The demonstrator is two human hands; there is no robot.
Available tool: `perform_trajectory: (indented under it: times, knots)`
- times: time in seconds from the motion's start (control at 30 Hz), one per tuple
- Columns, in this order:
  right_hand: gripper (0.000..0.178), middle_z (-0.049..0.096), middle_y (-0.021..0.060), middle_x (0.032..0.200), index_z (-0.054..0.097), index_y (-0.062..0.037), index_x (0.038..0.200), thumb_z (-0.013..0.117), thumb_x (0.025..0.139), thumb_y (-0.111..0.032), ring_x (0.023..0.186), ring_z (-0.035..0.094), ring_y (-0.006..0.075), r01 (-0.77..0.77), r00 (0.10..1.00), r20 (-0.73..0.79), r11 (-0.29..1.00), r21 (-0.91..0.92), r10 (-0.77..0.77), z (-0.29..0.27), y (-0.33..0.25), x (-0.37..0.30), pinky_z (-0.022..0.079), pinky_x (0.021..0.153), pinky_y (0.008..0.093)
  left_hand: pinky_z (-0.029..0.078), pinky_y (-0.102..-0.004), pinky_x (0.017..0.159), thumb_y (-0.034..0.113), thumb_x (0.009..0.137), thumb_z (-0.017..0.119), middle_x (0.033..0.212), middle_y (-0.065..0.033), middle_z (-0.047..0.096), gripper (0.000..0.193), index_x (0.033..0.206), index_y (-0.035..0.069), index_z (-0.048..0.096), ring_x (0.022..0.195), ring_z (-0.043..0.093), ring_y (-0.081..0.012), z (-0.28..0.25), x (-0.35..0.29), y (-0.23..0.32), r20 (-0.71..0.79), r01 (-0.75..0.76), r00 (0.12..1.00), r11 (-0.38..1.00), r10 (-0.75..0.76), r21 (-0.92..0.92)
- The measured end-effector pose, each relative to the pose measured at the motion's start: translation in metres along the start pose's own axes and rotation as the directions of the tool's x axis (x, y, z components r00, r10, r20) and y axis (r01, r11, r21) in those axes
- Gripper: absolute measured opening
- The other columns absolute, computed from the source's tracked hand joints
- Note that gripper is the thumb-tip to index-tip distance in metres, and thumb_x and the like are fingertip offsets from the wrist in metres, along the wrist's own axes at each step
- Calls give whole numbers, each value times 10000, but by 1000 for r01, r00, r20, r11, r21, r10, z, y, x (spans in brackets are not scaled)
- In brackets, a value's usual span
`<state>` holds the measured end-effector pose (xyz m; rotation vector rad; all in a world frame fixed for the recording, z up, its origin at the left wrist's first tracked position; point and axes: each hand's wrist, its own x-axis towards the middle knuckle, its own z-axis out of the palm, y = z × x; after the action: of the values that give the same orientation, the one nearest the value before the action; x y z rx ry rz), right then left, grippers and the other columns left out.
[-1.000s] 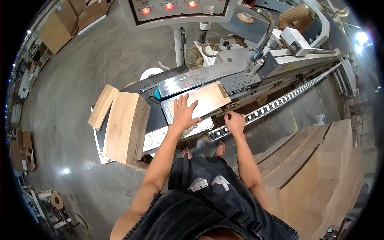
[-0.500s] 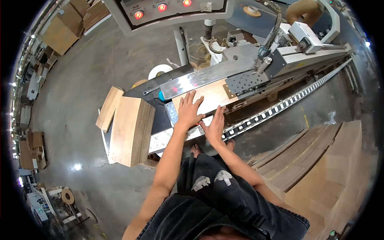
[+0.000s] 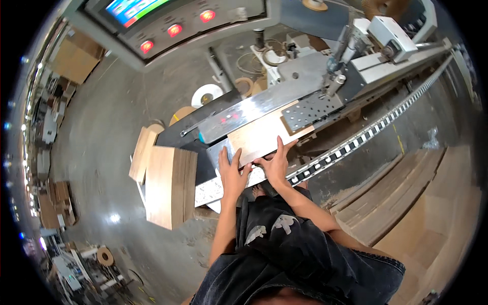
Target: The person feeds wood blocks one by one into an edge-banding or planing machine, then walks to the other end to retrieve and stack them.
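Note:
A light wood-grain board (image 3: 259,136) lies on the machine bed against a shiny metal fence (image 3: 249,109), its far end beneath a perforated dark plate (image 3: 311,113). My left hand (image 3: 233,175) is at the board's near left corner, fingers spread. Along the near edge rests my right hand (image 3: 276,165), with its fingers apart and pointing at the plate. Both thumbs come close together at that edge. Neither hand is wrapped round the board.
At the bed's left end stands a stack of similar boards (image 3: 170,185), with a few loose boards (image 3: 144,152) beside it. A control panel (image 3: 178,30) with red lit buttons hangs above. A roller track (image 3: 356,145) runs rightward. More stacked boards (image 3: 376,203) stand at lower right.
My left hand has drawn back from the board's top to its near left corner. The right hand stays by the near edge. The whole view has shifted, bringing the panel's screen into sight.

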<state>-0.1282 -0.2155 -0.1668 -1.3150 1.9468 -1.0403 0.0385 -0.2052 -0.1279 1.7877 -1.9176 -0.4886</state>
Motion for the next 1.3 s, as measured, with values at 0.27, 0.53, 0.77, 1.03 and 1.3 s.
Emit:
perform_trajectory:
  times: [0.27, 0.53, 0.77, 1.03, 1.3]
  knots:
    - [855, 122, 389, 1677, 470, -81, 1314, 1016, 664, -183, 886, 778, 265, -37, 998, -41, 998, 54, 40, -42, 37, 41, 618, 815, 410, 161, -674, 1261, 313, 927, 784, 1666, -302, 318, 743, 1568, 82, 487, 1557, 237, -542, 23, 5, 27, 42, 21, 999, 995, -25, 97]
    - [837, 412, 347, 1527, 496, -83, 1241, 1033, 613, -217, 750, 741, 267, 96, 982, -169, 995, 32, -89, -91, 60, 80, 593, 788, 423, 146, -658, 1272, 307, 966, 744, 1674, -260, 356, 708, 1568, 55, 470, 1573, 261, -491, 34, 5, 28, -26, 98, 995, 993, -97, 68]
    - [805, 236, 409, 1657, 481, -83, 1213, 1023, 651, -280, 803, 757, 313, 21, 979, -203, 1000, 6, -20, -136, 88, 118, 592, 841, 457, 262, -545, 1272, 242, 1014, 697, 1653, -279, 374, 576, 1515, 21, 518, 1549, 313, -492, 43, -9, 48, -111, 209, 968, 967, -226, -146]
    - [680, 352, 349, 1636, 537, -35, 1163, 964, 764, -382, 956, 709, 421, 93, 892, -394, 942, -324, -223, -152, 163, 159, 571, 876, 491, 402, -505, 1172, 135, 968, 746, 1661, -290, 293, 421, 1356, 42, 615, 1457, 408, -480, 57, -45, 73, -387, 137, 903, 978, -188, -156]
    - [445, 735, 147, 904, 633, -58, 1032, 754, 983, -484, 840, 691, 390, 28, 998, -40, 900, -435, -50, -190, 126, 130, 536, 774, 500, 296, -556, 1244, 127, 898, 784, 1642, -273, 289, 400, 1287, 93, 698, 1532, 291, -502, -51, -62, 51, -586, 113, 805, 994, -94, -4]
